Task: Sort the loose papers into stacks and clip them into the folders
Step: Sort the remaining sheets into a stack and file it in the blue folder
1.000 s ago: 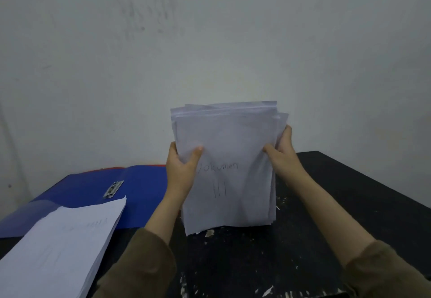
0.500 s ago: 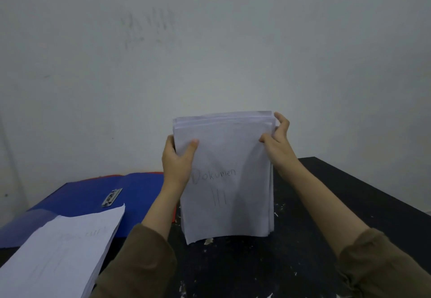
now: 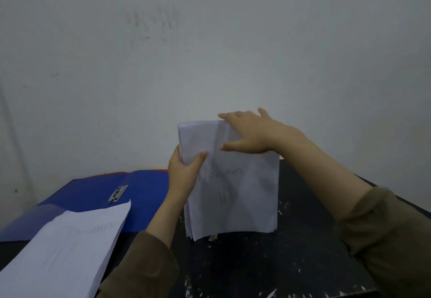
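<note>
White paper fills the middle of the view: a thick stack of papers [image 3: 233, 192] stands upright on its bottom edge on a black table [image 3: 268, 262], its front sheet facing the camera and marked by hand with the word "Dokumen" above 3 vertical strokes. The left hand [image 3: 183, 174] grips the stack's left edge about a third of the way down, thumb curled across the front sheet and the other fingers hidden behind the paper. The right hand [image 3: 251, 134] lies flat across the stack's top right corner, fingers straight and spread over the top edge, thumb stretched along the front sheet; it presses rather than grasps. Both forearms end in olive-brown sleeves [image 3: 384, 239].

To the left, a blue folder [image 3: 93, 195] lies open flat on the table, touching the back wall side, with a metal clip [image 3: 117, 193] on its inner face and a strip of red showing along its far edge. Nearer the camera, a second stack of papers [image 3: 63, 251] lies flat, overlapping the folder's near edge, with faint pencil writing that is too pale to read. The table surface is scuffed, with white flecks near the front. A plain pale wall [image 3: 210, 52] with faint grey smudges rises behind everything.
</note>
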